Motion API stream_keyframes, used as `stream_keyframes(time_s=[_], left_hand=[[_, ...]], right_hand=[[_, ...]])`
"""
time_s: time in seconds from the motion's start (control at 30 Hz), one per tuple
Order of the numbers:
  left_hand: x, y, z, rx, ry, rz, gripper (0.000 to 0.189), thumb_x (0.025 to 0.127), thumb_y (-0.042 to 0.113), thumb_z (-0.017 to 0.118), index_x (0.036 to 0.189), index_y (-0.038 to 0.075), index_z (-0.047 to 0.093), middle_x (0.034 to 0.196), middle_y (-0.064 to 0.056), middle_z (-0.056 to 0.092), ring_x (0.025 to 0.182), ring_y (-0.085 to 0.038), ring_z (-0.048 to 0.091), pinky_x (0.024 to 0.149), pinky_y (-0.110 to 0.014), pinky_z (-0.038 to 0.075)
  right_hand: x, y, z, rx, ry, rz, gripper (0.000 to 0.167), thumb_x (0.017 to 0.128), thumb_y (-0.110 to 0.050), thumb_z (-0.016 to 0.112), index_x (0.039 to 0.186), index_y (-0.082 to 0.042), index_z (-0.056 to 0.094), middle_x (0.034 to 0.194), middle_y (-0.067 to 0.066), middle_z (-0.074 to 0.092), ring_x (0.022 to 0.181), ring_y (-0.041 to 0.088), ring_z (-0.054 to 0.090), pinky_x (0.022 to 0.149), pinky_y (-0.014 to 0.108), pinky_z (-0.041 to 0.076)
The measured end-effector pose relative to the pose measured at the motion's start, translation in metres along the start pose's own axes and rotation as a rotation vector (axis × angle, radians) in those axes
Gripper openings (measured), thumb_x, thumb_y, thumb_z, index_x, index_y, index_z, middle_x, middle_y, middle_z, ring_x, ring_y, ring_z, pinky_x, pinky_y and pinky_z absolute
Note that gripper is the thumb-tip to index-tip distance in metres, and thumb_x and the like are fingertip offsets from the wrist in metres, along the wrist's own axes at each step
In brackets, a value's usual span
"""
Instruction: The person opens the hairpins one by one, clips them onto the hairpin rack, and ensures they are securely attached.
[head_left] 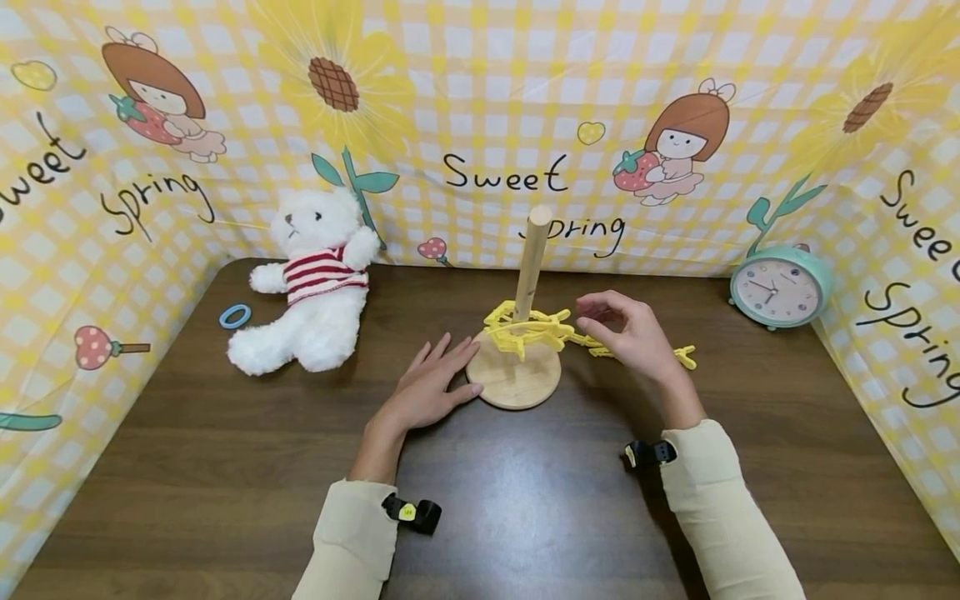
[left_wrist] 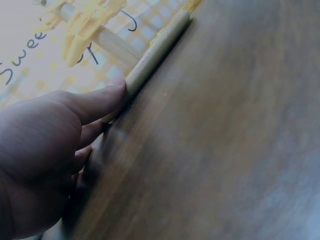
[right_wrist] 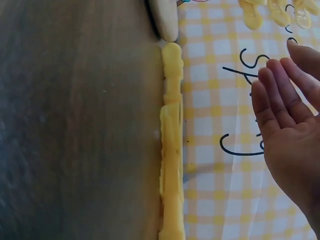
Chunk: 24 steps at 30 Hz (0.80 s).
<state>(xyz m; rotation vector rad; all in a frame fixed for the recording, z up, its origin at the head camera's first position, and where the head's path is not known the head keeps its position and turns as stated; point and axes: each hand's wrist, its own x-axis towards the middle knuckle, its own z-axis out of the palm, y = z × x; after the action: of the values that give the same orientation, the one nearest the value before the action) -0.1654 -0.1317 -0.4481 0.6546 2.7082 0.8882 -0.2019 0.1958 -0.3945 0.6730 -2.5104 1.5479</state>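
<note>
Yellow-checked cloth (head_left: 495, 75) printed with flowers and lettering walls in the dark brown wooden tabletop (head_left: 225, 500). Near the middle of its back half, angular yellow plastic pieces (head_left: 555, 333) sit around an upright pale wooden post (head_left: 531, 258), above its round wooden base (head_left: 517, 383). From where I stand, more of the same, a loose yellow plastic strip (right_wrist: 172, 150), lies flat just beside the base, its long axis running toward the tabletop's right edge. The right hand (head_left: 633, 333) is nearer to it, raised above, thumb apart from loosely bent fingers, holding nothing. The left hand (head_left: 431, 383) is spread, its thumb against the base's left rim. The post stands between the left hand and the strip. A white plush bear in a striped shirt (head_left: 326, 279) and a blue ring (head_left: 232, 326) lie toward the back left corner; a mint-green round clock (head_left: 776, 287) stands at the back right.
</note>
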Motion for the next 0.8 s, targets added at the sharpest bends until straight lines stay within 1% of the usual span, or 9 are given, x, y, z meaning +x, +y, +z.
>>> stream_keyframes(time_s=[0.17,0.27,0.4,0.5,0.63,0.8], left_hand=[[0.001,-0.001,0.001,0.005,-0.001,0.0,0.069,0.104,0.041,0.058,0.161,0.015,0.031,0.165,-0.007,0.027,0.155,-0.029,0.006,0.123,-0.047,-0.004],[0.001,-0.001,0.002,0.008,-0.003,0.002,0.069,0.104,0.041,0.058,0.161,0.015,0.031,0.165,-0.007,0.027,0.155,-0.03,0.006,0.123,-0.047,-0.004],[0.001,-0.001,0.003,0.009,-0.003,-0.001,0.069,0.103,0.042,0.058,0.161,0.015,0.031,0.165,-0.007,0.027,0.155,-0.029,0.006,0.123,-0.047,-0.004],[0.002,-0.001,0.002,0.009,-0.002,-0.004,0.069,0.103,0.042,0.058,0.161,0.016,0.031,0.165,-0.006,0.027,0.155,-0.028,0.006,0.123,-0.046,-0.004],[0.001,-0.001,0.002,0.006,-0.005,-0.006,0.069,0.103,0.042,0.058,0.161,0.016,0.031,0.165,-0.007,0.027,0.155,-0.028,0.005,0.123,-0.046,-0.004],[0.001,0.0,0.001,0.005,-0.006,-0.005,0.069,0.103,0.042,0.058,0.161,0.016,0.03,0.165,-0.007,0.027,0.155,-0.029,0.006,0.123,-0.047,-0.004]], right_hand=[[0.002,0.004,0.002,-0.002,-0.018,0.028,0.029,0.092,-0.004,0.075,0.12,0.001,0.069,0.114,0.024,0.069,0.098,0.026,0.064,0.089,0.034,0.051],[0.004,0.006,0.003,-0.02,-0.037,0.043,0.03,0.091,-0.003,0.075,0.12,0.003,0.068,0.115,0.024,0.068,0.099,0.028,0.065,0.091,0.042,0.052],[0.006,0.011,0.002,-0.059,-0.096,0.118,0.034,0.092,-0.006,0.075,0.124,0.002,0.067,0.121,0.02,0.067,0.106,0.033,0.064,0.095,0.05,0.049],[0.009,0.015,0.001,-0.097,-0.145,0.161,0.039,0.091,-0.011,0.077,0.126,0.0,0.066,0.124,0.018,0.067,0.112,0.035,0.062,0.1,0.051,0.048],[0.015,0.023,0.0,-0.143,-0.207,0.184,0.044,0.09,-0.016,0.08,0.128,-0.001,0.065,0.126,0.018,0.066,0.118,0.038,0.061,0.103,0.053,0.046],[0.02,0.029,0.002,-0.185,-0.276,0.196,0.047,0.09,-0.018,0.079,0.131,0.001,0.064,0.128,0.018,0.066,0.12,0.037,0.061,0.101,0.053,0.048]])
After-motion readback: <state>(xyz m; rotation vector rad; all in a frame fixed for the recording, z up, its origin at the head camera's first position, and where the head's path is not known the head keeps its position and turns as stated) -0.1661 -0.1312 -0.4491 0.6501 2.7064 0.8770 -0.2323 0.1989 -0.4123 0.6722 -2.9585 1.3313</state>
